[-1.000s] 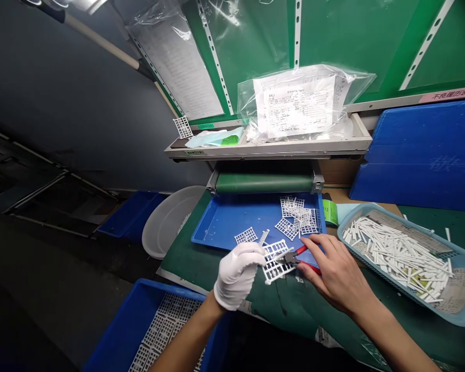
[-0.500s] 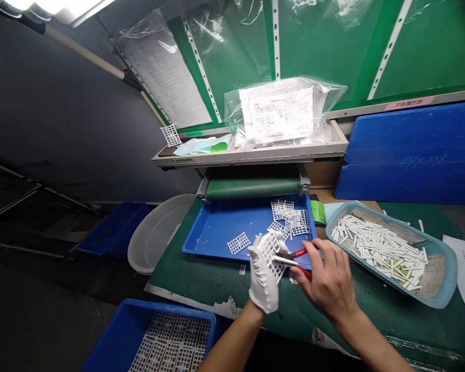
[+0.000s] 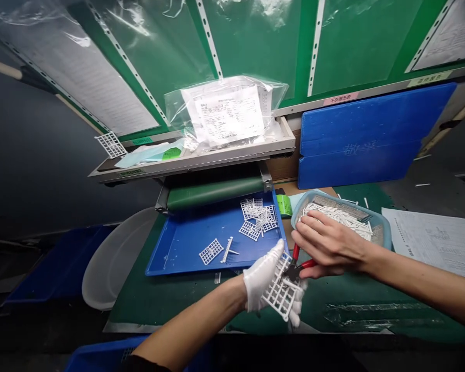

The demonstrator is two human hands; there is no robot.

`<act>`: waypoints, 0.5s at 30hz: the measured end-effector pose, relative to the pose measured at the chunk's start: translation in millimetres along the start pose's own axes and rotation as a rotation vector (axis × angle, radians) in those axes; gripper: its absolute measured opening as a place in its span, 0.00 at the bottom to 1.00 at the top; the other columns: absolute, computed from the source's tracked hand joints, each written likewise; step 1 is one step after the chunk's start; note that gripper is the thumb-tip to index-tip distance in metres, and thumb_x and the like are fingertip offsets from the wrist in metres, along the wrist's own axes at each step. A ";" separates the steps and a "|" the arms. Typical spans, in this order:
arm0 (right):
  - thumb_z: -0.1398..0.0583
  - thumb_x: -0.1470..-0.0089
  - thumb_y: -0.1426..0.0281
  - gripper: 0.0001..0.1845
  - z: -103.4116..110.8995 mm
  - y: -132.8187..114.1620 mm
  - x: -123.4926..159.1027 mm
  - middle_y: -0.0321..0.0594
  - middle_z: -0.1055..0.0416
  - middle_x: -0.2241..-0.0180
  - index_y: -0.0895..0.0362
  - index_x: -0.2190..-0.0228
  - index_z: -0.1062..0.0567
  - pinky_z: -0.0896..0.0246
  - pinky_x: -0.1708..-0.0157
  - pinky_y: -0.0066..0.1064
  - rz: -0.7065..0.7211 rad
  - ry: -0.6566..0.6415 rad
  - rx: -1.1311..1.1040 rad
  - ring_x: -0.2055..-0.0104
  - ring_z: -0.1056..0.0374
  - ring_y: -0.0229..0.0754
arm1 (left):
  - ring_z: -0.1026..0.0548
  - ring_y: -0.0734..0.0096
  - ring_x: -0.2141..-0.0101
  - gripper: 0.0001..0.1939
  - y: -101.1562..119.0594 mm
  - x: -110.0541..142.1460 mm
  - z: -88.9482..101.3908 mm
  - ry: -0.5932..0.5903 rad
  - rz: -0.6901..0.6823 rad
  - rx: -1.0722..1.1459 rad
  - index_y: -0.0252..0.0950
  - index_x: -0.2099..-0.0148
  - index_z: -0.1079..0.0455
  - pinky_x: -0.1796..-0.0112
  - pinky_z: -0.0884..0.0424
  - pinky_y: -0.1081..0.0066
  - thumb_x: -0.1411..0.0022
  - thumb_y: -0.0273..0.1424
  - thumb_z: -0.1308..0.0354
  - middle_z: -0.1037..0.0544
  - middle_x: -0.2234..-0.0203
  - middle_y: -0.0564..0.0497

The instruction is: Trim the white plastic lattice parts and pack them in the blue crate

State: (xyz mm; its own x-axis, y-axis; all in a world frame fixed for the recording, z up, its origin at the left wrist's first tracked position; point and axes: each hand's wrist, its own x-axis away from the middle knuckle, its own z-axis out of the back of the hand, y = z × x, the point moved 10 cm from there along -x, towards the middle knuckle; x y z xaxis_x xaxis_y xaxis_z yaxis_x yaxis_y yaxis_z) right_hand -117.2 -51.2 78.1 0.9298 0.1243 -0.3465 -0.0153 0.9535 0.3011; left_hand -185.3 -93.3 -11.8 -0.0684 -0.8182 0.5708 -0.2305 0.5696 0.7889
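The white-gloved left hand [image 3: 261,276] grips a white plastic lattice [image 3: 282,295] over the worktop [image 3: 134,289] near its front edge, just below the blue tray [image 3: 178,253]. The bare right hand [image 3: 329,247] holds red-handled side cutters [image 3: 294,262], their tips touching the lattice.

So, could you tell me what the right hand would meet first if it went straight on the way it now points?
Probably the white plastic lattice in the gloved left hand: the red-handled cutters in the right hand sit at its edge, though depth is unclear.
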 end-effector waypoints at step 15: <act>0.49 0.36 0.52 0.22 -91.5 39.9 174.0 0.46 0.34 0.67 0.57 0.65 0.30 0.37 0.69 0.39 -1.111 -0.252 -0.075 0.63 0.35 0.50 | 0.21 0.56 0.61 0.44 -23.3 -160.3 -69.8 0.183 0.064 0.736 0.29 0.47 0.28 0.54 0.26 0.58 0.34 0.60 0.70 0.20 0.60 0.39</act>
State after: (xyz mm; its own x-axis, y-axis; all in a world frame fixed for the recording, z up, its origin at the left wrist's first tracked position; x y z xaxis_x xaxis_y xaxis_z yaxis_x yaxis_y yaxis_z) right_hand 10.3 33.6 -51.4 0.4898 -0.8492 -0.1973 0.8482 0.5165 -0.1172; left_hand -101.2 30.0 -105.7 0.0434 -0.7228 0.6897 -0.8236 0.3649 0.4342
